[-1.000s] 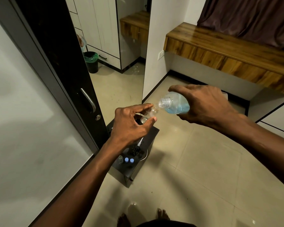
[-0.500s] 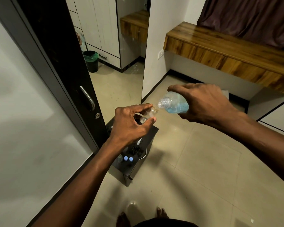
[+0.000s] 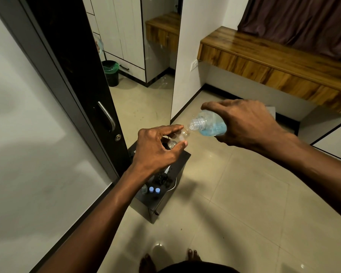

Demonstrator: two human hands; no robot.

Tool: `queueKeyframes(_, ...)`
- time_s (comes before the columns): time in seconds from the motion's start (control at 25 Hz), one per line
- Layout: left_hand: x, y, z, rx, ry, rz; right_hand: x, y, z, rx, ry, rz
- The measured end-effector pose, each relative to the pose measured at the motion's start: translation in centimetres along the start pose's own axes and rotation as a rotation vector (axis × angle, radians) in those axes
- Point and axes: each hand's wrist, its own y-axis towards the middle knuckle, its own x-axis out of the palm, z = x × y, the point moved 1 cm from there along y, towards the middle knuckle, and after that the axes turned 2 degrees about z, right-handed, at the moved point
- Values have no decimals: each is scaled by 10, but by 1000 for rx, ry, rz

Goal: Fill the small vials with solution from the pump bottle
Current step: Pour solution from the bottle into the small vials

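No readable text, label, brand or number anywhere in view; the clear bottle (image 3: 209, 124) carries no legible label, the blue-capped vials (image 3: 154, 190) are perhaps too small to show any marking

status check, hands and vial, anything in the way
Left hand holds small vial. Right hand tips uncapped bottle, mouth at vial's mouth. Blue solution in bottle. Nothing between them.

A low, dark, box-shaped stand (image 3: 161, 203) sits on the glossy beige tiled floor (image 3: 234, 203), just beside the dark door frame. On its top, near the front edge, stand two small vials with blue caps (image 3: 154, 190) and, touching their left, a clear vial (image 3: 144, 189).
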Motion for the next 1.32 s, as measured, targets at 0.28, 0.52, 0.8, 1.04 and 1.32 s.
queueKeyframes(0.28,0,-2,-1,-10,-8,5,-1,1,-1,-13,-21,-5)
queueKeyframes(0.52,-2,-3,-1,-12,1,-6,0,0,-2,-22,-46,-3)
queueKeyframes(0.8,-3,-6,-2,-7,-1,-9,1,0,-3,-40,-29,3)
queueKeyframes(1.04,-2,-8,-3,-2,8,-6,0,-3,-3,-42,-42,3)
queueKeyframes(1.32,-3,-10,-2,-6,14,-8,-4,-5,-5,-41,-32,-4)
